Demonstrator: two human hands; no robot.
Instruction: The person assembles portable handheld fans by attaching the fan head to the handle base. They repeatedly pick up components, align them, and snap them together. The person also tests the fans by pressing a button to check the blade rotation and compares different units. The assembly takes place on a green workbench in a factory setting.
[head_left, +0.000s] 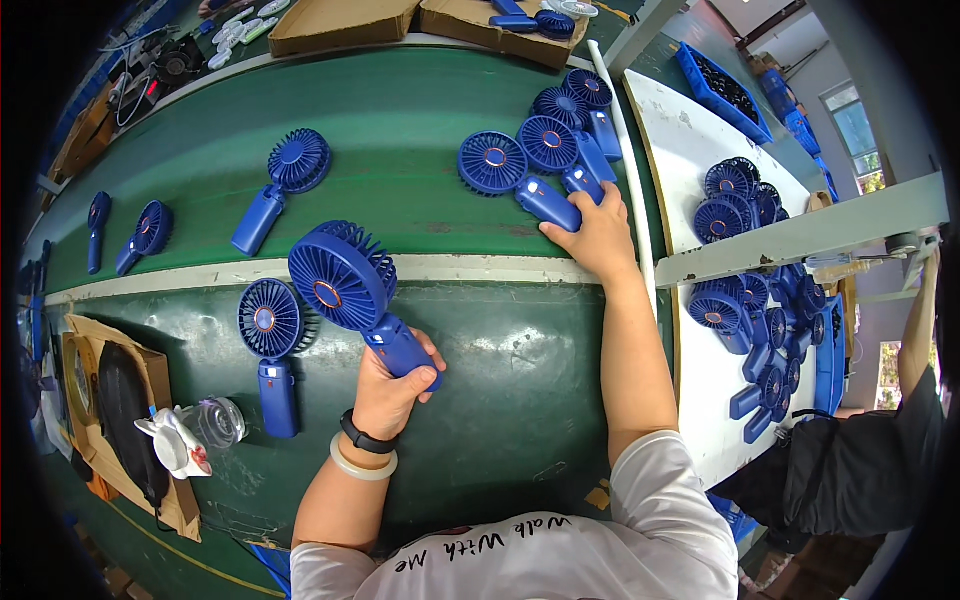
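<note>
My left hand (395,375) is closed around the handle of a blue handheld fan (340,275), its round head raised and tilted to the left. At the far right of the green belt, my right hand (598,230) has thumb and fingers about the handle end of another blue fan (493,163). Beside that one lie more fans, one (548,145) with its handle near my fingertips and a dark-headed one (561,108) behind. Left of my left hand, a single fan (270,318) lies on the green tabletop (500,400), handle toward me.
Several fans, including one (300,160), lie along the belt (400,110). A white side table (720,400) bears many fans; a person in dark clothes (850,470) is beside it. Cardboard trays (340,25), a clear jar (215,422) and a metal post (800,230) surround the work area.
</note>
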